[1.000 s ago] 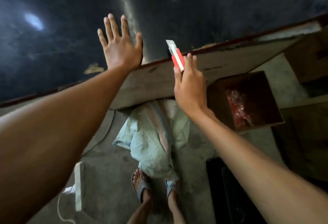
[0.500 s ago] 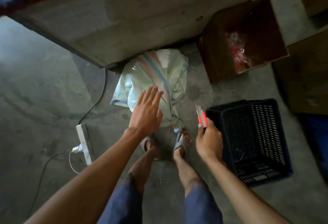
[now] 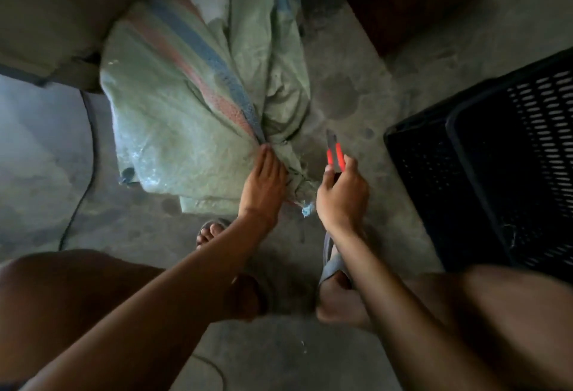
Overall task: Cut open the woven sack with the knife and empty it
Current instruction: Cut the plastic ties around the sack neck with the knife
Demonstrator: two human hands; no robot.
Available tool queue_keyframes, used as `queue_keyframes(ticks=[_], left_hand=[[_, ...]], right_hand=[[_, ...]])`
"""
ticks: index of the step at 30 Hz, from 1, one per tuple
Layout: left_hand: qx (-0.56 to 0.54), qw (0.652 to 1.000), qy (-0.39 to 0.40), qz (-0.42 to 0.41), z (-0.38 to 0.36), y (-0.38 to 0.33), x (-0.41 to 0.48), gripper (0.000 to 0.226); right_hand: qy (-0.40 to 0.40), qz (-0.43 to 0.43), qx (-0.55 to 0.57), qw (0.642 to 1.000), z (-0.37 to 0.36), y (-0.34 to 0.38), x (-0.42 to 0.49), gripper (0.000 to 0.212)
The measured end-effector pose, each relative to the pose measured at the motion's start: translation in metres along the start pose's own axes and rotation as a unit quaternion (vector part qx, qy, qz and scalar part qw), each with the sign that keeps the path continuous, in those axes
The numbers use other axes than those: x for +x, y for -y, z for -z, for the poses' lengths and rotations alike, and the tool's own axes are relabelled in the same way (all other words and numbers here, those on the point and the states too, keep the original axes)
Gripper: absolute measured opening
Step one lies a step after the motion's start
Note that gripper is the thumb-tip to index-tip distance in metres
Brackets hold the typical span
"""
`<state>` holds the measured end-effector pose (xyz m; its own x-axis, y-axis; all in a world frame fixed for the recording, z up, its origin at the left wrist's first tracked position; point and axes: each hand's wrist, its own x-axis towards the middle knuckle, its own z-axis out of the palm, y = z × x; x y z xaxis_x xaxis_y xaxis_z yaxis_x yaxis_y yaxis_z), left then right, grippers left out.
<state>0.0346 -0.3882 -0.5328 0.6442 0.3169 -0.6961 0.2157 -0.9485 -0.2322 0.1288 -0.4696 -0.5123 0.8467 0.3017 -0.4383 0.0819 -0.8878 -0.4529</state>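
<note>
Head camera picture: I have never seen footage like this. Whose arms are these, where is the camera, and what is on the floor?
No machine here: a person wears the camera on their head, looking down at their own arms and feet. On the grey concrete floor lies a pale green woven sack with a blue and red stripe. The left hand rests on its bunched neck. The right hand holds a red-handled utility knife, blade up, beside the sack. A black slotted plastic crate stands to the right.

A single view is given, taken from a head-worn wide-angle camera aimed steeply down at the concrete floor (image 3: 356, 59). The scene is seen from close, and both forearms are framed from below.
</note>
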Motion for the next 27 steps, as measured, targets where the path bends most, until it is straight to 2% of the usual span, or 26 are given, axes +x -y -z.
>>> queue_keyframes(ticks=[2,4,9,12,17,21,23,24,27], left_hand=[[0.044,0.999,-0.002,-0.013,-0.016,0.0,0.037,0.063],[0.025,0.999,0.001,-0.027,-0.029,0.007,0.066,0.047],[-0.168,0.981,0.09,-0.049,-0.03,0.047,0.117,0.058],[-0.252,0.964,0.086,-0.018,-0.024,0.064,0.138,0.061],[-0.386,0.922,0.004,0.029,0.001,0.078,0.135,0.052],[-0.489,0.869,-0.068,-0.008,0.041,0.091,0.093,0.054],[-0.548,0.825,-0.134,-0.03,0.067,0.104,0.075,0.053],[-0.591,0.786,-0.178,-0.041,0.081,0.109,0.065,0.051],[-0.727,0.611,-0.307,-0.055,0.127,0.118,0.03,0.035]], right_hand=[[-0.031,0.01,0.024,0.999,-0.036,-0.019,0.018,0.034],[-0.049,0.048,0.04,0.997,-0.067,-0.036,0.033,0.036],[-0.096,0.137,0.108,0.98,-0.118,-0.048,0.07,0.035],[-0.131,0.2,0.144,0.96,-0.124,-0.028,0.096,0.032],[-0.214,0.28,0.225,0.908,-0.076,0.033,0.105,0.032],[-0.245,0.346,0.278,0.862,0.011,0.078,0.082,0.026],[-0.221,0.374,0.303,0.848,0.054,0.098,0.077,0.024],[-0.208,0.388,0.304,0.845,0.074,0.107,0.074,0.024],[-0.202,0.433,0.269,0.836,0.12,0.126,0.06,0.026]])
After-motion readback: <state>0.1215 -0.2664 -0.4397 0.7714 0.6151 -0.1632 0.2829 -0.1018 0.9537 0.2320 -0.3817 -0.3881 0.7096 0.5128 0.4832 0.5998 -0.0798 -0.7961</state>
